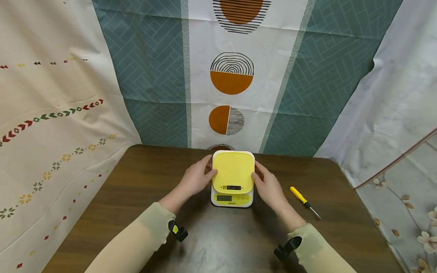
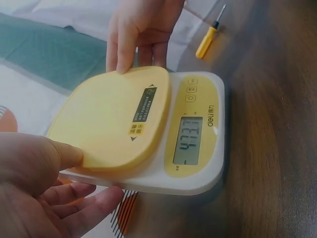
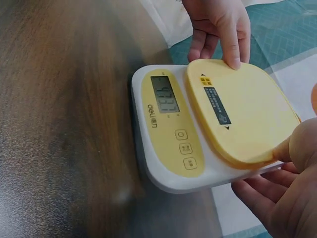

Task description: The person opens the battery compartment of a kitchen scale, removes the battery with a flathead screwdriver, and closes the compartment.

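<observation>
A yellow and white kitchen scale [image 1: 233, 172] is at the middle of the table, its lit-digit display [image 2: 187, 141] and buttons toward the near side. My left hand [image 1: 196, 178] grips its left edge, with the thumb on the yellow weighing plate [image 2: 109, 119] and the other fingers beside and below the rim. On the opposite edge, my right hand [image 1: 269, 187] holds it the same way, as the right wrist view shows the thumb on top and fingers [image 3: 257, 193] lower down. Nothing lies on the plate.
A yellow-handled screwdriver [image 1: 300, 196] lies on the brown wooden table [image 1: 157, 163], right of the right hand. Patterned cloths hang behind the table [image 1: 153, 76] and along both sides. Each wrist wears a black strap with a small camera.
</observation>
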### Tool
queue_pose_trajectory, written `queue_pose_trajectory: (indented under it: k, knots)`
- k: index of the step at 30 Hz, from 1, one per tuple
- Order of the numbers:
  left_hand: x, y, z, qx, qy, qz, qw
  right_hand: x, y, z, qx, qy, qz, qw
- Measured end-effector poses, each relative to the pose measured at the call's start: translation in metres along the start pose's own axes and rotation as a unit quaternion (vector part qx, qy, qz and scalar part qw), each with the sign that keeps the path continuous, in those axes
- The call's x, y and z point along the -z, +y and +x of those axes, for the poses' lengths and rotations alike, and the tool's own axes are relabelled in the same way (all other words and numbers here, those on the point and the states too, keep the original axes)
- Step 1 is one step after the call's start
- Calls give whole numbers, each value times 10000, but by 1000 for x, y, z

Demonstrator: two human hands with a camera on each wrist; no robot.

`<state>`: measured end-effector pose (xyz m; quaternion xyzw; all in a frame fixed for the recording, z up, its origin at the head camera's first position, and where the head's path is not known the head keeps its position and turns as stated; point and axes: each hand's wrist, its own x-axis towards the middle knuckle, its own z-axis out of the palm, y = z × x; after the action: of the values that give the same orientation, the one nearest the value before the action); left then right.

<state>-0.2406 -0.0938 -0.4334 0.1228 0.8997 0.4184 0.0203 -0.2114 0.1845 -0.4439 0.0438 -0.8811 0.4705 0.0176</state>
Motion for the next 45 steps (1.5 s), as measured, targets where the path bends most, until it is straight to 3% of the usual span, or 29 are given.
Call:
queue_pose_trajectory:
  k: [11, 25, 33, 45]
  knots:
    - [8, 6, 3, -382, 388, 213, 9983, 6, -1, 0, 269, 28, 383, 9989]
    - [7, 5, 2, -678, 475, -102, 9965, 8, -3, -2, 768, 323, 522, 9952]
    - [5, 5, 3, -881, 570, -243, 9942, 12, 1, 0, 769, 560, 458, 9944]
    - [-3, 2, 3, -1090, 665, -107, 9918, 12, 7, -1, 381, 867, 241, 9952]
